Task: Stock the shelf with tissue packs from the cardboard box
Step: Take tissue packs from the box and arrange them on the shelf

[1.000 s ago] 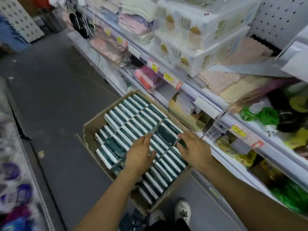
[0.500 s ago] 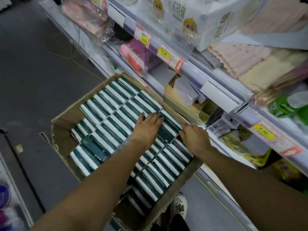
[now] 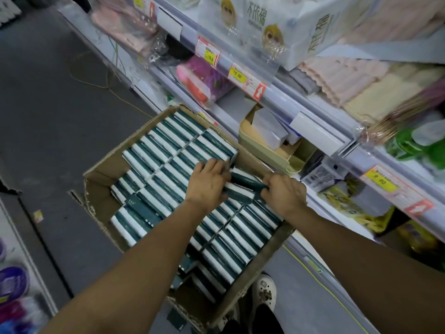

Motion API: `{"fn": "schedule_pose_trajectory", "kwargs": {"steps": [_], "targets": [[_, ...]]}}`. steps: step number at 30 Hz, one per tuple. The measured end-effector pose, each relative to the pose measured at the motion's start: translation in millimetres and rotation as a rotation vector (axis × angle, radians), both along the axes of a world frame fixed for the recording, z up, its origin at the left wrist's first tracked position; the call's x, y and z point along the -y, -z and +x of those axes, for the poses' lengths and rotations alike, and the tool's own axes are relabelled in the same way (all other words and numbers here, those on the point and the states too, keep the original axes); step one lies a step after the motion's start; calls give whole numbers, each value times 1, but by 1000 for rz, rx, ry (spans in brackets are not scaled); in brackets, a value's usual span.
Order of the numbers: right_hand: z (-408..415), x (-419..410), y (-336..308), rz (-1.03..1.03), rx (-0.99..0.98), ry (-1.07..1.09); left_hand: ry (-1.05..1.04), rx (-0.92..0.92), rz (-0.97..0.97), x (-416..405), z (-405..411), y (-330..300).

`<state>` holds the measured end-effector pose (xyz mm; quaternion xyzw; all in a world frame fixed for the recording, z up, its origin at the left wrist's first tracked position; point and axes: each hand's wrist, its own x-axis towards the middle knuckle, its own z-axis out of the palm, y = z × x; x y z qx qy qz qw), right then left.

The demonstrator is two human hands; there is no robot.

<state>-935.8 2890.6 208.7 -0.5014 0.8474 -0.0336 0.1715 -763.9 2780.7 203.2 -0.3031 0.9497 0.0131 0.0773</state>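
Observation:
An open cardboard box stands on the floor in front of the shelf, packed with rows of dark green and white tissue packs. My left hand and my right hand face each other over the box's right side. Between them they grip a small bunch of tissue packs, tilted and lifted slightly out of its row. My left fingers curl over the bunch's left end, my right fingers hook its right end.
A beige tray with small boxes sits on the lower shelf right of the box. Price tags line the shelf rails. Folded cloths and white tissue bundles fill the shelves above. My white shoe stands beside the box's near corner on the grey floor.
Both hands have closed in on a bunch of packs near the box's right wall and tipped it up out of its row. The camera has moved closer and lower.

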Motion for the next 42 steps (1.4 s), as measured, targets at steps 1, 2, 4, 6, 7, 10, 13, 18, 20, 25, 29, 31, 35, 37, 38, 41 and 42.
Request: {"fn": "schedule_pose_trajectory", "kwargs": {"steps": [1, 2, 4, 6, 7, 10, 13, 18, 20, 25, 29, 31, 35, 37, 38, 41, 42], "targets": [[1, -6, -6, -29, 27, 25, -25, -24, 37, -3, 4, -7], [2, -13, -12, -63, 54, 46, -52, -47, 82, -6, 8, -16], [4, -27, -25, -119, 110, 60, -120, -117, 197, -15, 15, -34], [6, -39, -43, -145, 156, 62, -223, -248, 343, -25, 23, -55], [7, -46, -52, -155, 163, 68, -290, -320, 439, -31, 28, -66], [9, -63, -83, -256, 169, 97, -446, -498, 669, -48, 43, -98], [11, -80, -123, -402, 171, 128, -479, -655, 748, -59, 52, -130], [11, -101, -194, -655, 158, 186, -511, -950, 802, -74, 47, -196], [10, -109, -220, -751, 154, 199, -440, -1019, 788, -76, 41, -223], [4, -140, -286, -941, 102, 193, -320, -1110, 799, -79, 23, -287], [-10, -169, -333, -1030, 68, 227, -235, -1203, 822, -91, 3, -328], [-20, -183, -351, -1083, 62, 258, -197, -1231, 851, -100, -13, -342], [-47, -211, -380, -1206, 16, 308, -84, -1211, 899, -115, -55, -371], [-63, -225, -389, -1243, 11, 327, -21, -1191, 884, -122, -79, -387], [-71, -232, -393, -1253, 15, 338, 7, -1181, 866, -125, -90, -394], [-97, -255, -406, -1272, 9, 366, 71, -1154, 865, -138, -126, -415], [-106, -263, -412, -1285, 2, 376, 88, -1146, 878, -143, -137, -421]]}}
